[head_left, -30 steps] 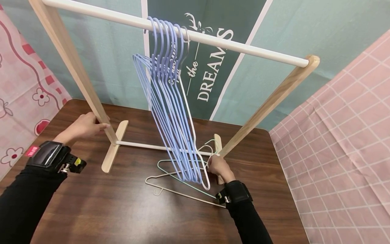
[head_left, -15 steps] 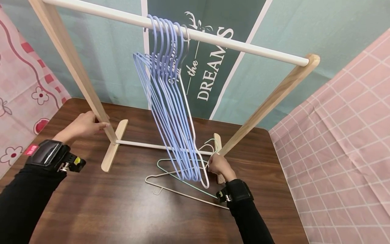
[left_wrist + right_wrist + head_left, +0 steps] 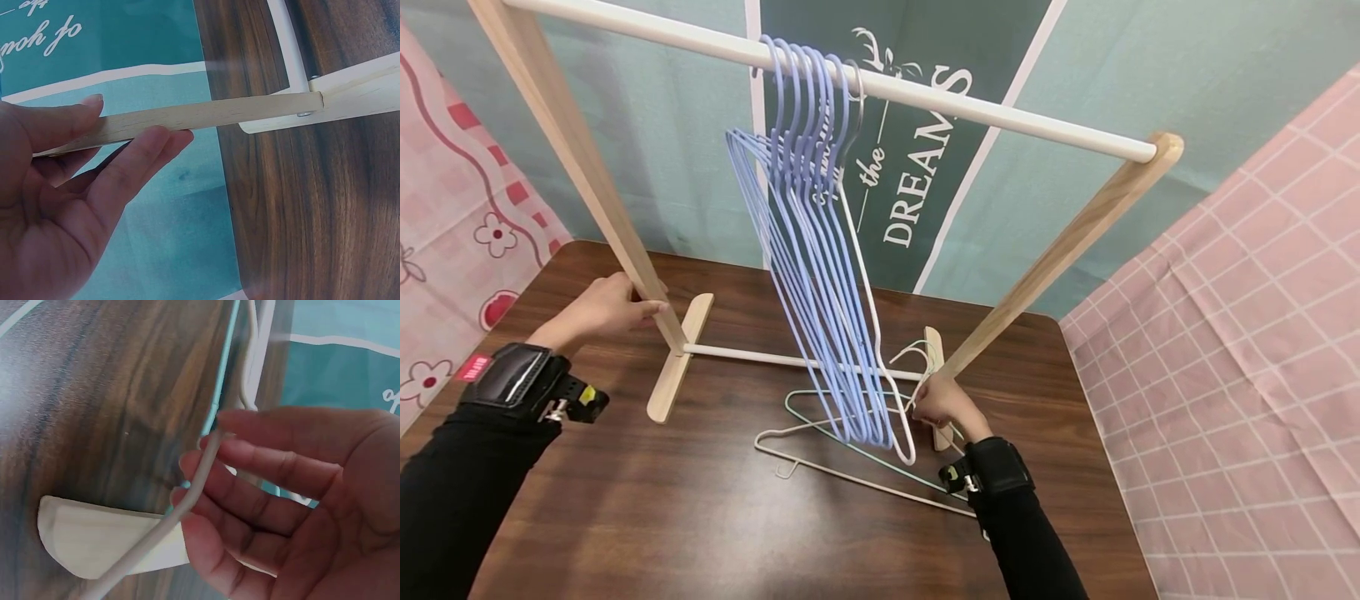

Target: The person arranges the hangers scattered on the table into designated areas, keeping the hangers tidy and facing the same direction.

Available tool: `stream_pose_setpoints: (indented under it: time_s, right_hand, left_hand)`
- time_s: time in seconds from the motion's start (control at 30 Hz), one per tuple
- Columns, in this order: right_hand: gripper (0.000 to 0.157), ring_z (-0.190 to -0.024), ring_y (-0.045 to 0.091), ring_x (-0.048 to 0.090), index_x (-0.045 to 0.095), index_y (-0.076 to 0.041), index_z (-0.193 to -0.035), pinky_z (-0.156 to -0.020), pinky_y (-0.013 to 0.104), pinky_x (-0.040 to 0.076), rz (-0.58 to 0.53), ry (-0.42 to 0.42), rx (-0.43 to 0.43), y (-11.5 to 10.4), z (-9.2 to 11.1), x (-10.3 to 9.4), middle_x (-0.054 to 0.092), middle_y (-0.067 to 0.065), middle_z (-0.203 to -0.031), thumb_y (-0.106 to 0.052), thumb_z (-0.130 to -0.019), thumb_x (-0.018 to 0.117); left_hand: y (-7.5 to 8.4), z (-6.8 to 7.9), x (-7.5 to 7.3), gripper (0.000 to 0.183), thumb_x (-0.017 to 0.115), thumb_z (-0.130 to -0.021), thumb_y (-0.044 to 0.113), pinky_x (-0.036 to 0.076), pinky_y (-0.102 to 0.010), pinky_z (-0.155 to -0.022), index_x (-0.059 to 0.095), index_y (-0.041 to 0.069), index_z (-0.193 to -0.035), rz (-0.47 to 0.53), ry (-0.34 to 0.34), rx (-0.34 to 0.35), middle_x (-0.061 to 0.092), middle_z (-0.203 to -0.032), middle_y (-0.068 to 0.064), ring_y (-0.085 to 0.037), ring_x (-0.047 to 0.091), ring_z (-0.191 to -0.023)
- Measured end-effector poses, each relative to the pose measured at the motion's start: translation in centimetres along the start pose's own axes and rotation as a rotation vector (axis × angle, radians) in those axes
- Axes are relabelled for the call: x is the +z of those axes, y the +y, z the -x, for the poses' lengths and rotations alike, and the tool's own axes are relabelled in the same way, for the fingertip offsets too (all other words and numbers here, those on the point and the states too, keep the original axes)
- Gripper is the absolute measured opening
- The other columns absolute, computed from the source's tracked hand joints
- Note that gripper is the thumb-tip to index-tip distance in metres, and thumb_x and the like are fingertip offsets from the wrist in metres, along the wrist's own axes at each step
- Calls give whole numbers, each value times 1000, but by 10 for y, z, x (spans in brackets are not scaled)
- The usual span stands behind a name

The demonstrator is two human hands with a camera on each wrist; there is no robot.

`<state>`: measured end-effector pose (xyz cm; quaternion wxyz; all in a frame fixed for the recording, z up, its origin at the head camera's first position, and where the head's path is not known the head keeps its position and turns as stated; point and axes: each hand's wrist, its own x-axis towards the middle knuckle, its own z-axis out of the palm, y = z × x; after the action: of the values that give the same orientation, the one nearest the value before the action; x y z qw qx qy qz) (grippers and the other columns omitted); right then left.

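Observation:
In the head view, my left hand [image 3: 602,312] holds the left wooden post [image 3: 576,154] of a clothes rack, low down. The left wrist view shows the thumb on one side of that post [image 3: 206,114] and fingers on the other. My right hand [image 3: 951,402] pinches a beige clothes hanger [image 3: 850,477] near its neck, beside the rack's right foot. In the right wrist view, thumb and fingertips meet on the beige bar [image 3: 201,467]. A mint green hanger [image 3: 891,466] lies partly under the beige one; my hand hides some of both.
Several blue hangers [image 3: 787,167] and a white hanger [image 3: 865,283] with a metal hook hang from the white top rail [image 3: 1000,114]. A lower white bar [image 3: 748,357] joins the wooden feet. Fabric walls border the brown table [image 3: 700,500].
My right hand has shifted slightly right with the beige hanger, and the hangers' right ends now show near the wrist. The left hand keeps its place on the post.

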<state>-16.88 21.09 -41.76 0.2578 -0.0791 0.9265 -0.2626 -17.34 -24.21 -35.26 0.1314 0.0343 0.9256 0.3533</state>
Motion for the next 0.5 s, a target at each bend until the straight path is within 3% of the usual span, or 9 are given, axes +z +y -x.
stream_pose_setpoints:
  time_s: [0.13, 0.3, 0.5]
  right_hand:
    - [8, -42, 11, 45, 63, 3, -63, -43, 28, 47, -60, -40, 7, 0, 2, -6, 49, 1, -46, 2, -71, 64]
    - [8, -42, 10, 48, 65, 2, -66, -43, 27, 46, -114, -76, -8, 0, 2, -13, 50, -2, -48, 0, -73, 65]
    - [11, -46, 12, 48, 65, 10, -76, -45, 27, 43, -208, -164, -29, 0, 4, -22, 54, 2, -54, 1, -78, 59]
  left_hand:
    - [0, 0, 0, 37, 51, -94, 15, 48, -30, -55, 48, -13, -116, 5, 4, -1, 59, -96, -31, -19, 62, -73]
    - [0, 0, 0, 36, 51, -94, 15, 48, -30, -55, 48, -14, -116, 0, 2, -2, 60, -96, -30, -16, 61, -71]
    - [-1, 0, 1, 39, 51, -94, 16, 50, -32, -59, 46, -14, -118, -1, 3, -3, 57, -99, -33, -27, 63, -78]
